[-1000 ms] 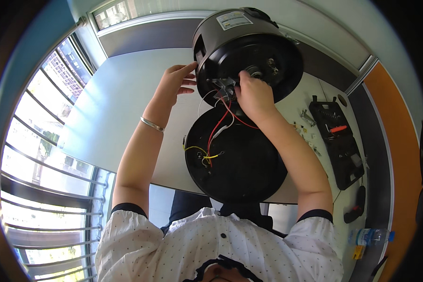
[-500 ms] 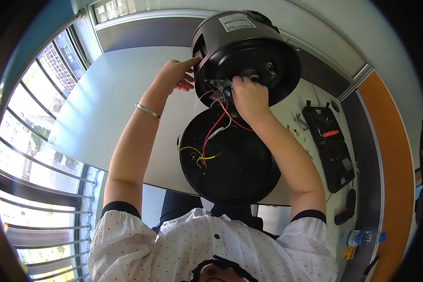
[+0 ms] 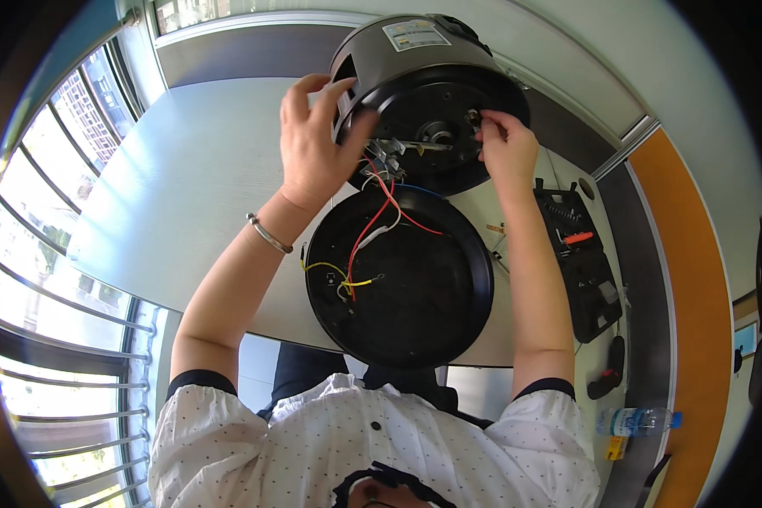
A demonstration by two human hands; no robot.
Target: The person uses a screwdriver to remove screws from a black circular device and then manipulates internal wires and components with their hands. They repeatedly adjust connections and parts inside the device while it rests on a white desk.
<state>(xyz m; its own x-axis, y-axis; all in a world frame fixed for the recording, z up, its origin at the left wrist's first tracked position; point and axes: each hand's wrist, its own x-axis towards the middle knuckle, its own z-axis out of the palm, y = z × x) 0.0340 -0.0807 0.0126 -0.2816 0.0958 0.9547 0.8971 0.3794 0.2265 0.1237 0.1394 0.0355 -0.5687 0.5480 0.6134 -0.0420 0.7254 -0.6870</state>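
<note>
Cooker body (image 3: 372, 64) tipped sideways on table (image 3: 178, 169), underside exposed; white label (image 3: 416, 35), print illegible. Right hand (image 3: 508, 148): fingertips bunched at metal fitting (image 3: 472, 117); whether gripping, cannot tell. Left hand (image 3: 313, 140): fingers spread beside body. Apparent step, handling underside fitting; calls for steady body. Farther out, blue-labelled bottle (image 3: 642, 421).

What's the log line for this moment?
left hand: spread, at left rim of grey pot, contact unclear | right hand: at metal fitting on underside | wires: trailing over black round cover | tool case: open
</note>
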